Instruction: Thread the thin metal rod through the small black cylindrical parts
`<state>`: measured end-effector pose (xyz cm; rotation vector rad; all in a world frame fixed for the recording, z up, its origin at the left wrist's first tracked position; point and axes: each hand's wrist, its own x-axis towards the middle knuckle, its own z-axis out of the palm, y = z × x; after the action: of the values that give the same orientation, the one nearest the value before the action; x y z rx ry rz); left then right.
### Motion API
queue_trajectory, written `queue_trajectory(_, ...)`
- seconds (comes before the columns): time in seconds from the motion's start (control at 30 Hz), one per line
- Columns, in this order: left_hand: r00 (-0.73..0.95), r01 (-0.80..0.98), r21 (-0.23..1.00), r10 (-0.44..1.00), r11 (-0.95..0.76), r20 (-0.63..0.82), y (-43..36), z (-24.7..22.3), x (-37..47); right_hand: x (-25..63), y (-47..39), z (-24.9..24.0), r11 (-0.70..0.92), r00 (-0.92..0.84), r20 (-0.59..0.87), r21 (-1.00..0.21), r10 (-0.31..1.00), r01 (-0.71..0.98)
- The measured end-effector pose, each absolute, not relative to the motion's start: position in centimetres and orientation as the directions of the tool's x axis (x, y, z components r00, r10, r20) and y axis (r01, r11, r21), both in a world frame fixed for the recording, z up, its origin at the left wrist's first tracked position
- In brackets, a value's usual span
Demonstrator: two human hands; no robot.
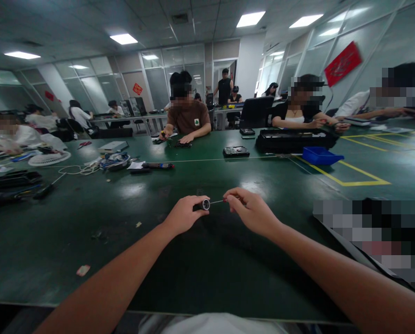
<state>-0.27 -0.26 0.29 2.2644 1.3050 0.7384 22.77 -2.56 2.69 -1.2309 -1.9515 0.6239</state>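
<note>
Between the thumb and fingers of my left hand [184, 215] is a small black cylindrical part [206, 204] with a silvery ring at its end, facing right. My right hand [249, 208] is closed around the handle of a screwdriver [217, 202]; most of the handle is hidden by the fingers. The thin metal shaft points left, and its tip reaches the ringed end of the part. Whether the tip is inside it or only touching, I cannot tell. Both hands are just above the green tabletop [193, 278].
Ahead lie an open hard drive [236, 151], a long black housing [294, 140] and a blue bin [320, 156]. An electric screwdriver [158, 165], bundled cables [113, 161] and a white round grille [49, 158] are on the left. Across the table a person in a brown shirt [189, 116] works.
</note>
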Motion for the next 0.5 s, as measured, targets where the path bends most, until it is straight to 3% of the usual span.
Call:
queue_trajectory(0.2,0.425,0.646,0.591,0.871,-0.483,0.247,-0.12,-0.02,-0.27,22.71,-2.4,3.03,0.405,-0.263,0.309,-0.667,0.914,0.625)
queue_trajectory(0.5,0.399,0.653,0.593,0.879,-0.472,0.26,-0.08,-0.09,-0.37,22.84,-2.56,2.67,0.434,-0.322,0.295,-0.692,0.9,0.578)
